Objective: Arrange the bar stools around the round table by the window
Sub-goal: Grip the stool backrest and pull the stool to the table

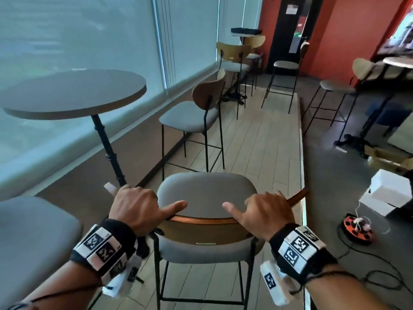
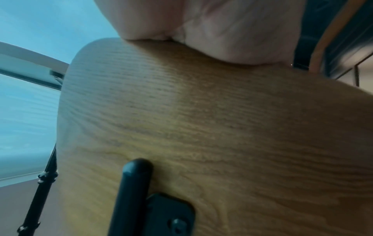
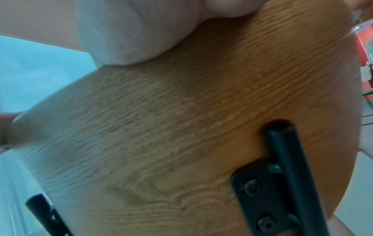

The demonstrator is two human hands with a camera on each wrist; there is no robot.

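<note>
**Both hands clamped on the backrest's top edge**

The left hand (image 1: 134,205) sat at the left end of the stool's wooden backrest (image 1: 201,229), fingers curled over its top edge and out of sight behind it, thumb stretched rightward along the rim. The right hand (image 1: 266,211) mirrored it at the right end, fingers wrapped over the edge, thumb pointing left toward the other thumb. The thumbs stayed apart, not touching. Both forearms reached forward from the lower corners of the head view, roughly parallel, wrists slightly raised. Each wrist wore a black band carrying white marker blocks. In the wrist views, the heel of each palm pressed against the rear face of the backrest.
</note>
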